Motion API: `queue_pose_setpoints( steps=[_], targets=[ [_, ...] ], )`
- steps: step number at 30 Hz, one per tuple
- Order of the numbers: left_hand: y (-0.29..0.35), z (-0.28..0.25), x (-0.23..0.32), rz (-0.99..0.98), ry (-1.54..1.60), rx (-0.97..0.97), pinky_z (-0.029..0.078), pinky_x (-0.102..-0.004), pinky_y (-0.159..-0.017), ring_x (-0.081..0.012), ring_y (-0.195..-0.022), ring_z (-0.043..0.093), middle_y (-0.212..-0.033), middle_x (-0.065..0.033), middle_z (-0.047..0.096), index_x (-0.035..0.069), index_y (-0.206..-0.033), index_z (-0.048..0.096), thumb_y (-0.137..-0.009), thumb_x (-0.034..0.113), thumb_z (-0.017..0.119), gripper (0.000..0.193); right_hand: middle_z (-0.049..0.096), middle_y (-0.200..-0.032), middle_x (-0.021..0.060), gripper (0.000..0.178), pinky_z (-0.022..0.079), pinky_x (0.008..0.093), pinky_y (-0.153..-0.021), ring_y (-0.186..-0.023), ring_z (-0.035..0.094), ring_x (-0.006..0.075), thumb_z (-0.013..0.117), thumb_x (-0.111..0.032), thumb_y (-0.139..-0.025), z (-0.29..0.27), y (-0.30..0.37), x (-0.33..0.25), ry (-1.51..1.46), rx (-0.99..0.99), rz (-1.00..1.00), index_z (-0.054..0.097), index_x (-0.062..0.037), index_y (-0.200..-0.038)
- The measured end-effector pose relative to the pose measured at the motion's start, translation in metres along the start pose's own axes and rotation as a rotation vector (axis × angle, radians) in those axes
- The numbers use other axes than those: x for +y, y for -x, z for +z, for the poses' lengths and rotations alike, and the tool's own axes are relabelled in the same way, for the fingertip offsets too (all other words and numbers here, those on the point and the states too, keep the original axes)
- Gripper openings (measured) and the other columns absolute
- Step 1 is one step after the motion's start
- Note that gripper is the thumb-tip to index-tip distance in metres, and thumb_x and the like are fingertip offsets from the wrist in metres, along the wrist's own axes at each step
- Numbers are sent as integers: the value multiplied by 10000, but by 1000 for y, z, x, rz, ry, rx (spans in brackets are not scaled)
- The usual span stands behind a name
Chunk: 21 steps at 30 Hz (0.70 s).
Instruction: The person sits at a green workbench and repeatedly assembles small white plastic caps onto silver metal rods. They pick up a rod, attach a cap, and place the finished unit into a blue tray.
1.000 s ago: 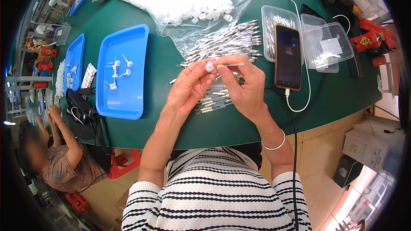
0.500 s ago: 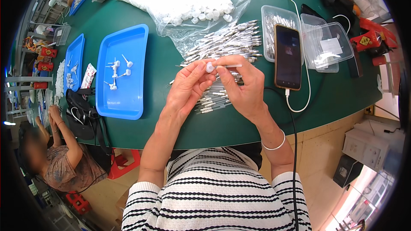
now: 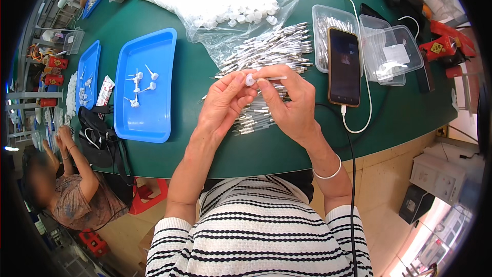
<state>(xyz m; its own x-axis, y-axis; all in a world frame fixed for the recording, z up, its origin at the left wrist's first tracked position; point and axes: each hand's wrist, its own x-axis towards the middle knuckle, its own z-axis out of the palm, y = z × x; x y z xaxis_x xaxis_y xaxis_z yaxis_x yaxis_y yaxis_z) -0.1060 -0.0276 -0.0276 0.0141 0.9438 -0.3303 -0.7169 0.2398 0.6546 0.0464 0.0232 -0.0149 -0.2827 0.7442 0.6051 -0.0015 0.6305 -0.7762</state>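
Observation:
Between thumb and fingertips, my left hand (image 3: pixel 223 98) pinches a small round white plastic cap (image 3: pixel 250 80). My right hand (image 3: pixel 290 100) grips a thin whitish rod (image 3: pixel 277 78), whose inner end meets the cap while its other end sticks out to the right. Behind and below my hands lies a loose heap of slim rods with metal and white sections (image 3: pixel 271 46). Farther back, a clear plastic bag (image 3: pixel 205 0) spills many white caps. To the left, a blue tray (image 3: pixel 143 125) bears several caps with rods attached.
A phone (image 3: pixel 344 66) with a white cable leans on a clear box (image 3: pixel 335 13) of rods at the right, beside clear lids (image 3: pixel 394 54). A second blue tray (image 3: pixel 95 54) and a black bag (image 3: pixel 97 136) lie left. A co-worker (image 3: pixel 77 184) sits at far left.
Both hands hold nearly the same pose, with the cap and rod still together. The whole view has shifted very slightly.

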Motion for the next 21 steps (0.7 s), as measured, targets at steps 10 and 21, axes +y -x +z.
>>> queue_pose_setpoints(
  steps=[10,21],
  targets=[
    [2,2,2,32,-99,11,563,-186,-672,-98,-752,652,-917,-69,667,-37,-1099,621,-935,184,593,277,650,-806,97,86,500,304,-587,-678,637,223,644,-29,-830,-2,-2,-2,36,-27,-3,625,-28,-913],
    [2,1,3,73,-199,15,560,-198,-687,-100,-751,656,-917,-75,678,-29,-1086,640,-931,173,600,258,637,-773,98,77,495,292,-578,-652,646,198,640,-68,-856,-7,-3,-3,-48,-77,116,625,-16,-911]
  ],
)
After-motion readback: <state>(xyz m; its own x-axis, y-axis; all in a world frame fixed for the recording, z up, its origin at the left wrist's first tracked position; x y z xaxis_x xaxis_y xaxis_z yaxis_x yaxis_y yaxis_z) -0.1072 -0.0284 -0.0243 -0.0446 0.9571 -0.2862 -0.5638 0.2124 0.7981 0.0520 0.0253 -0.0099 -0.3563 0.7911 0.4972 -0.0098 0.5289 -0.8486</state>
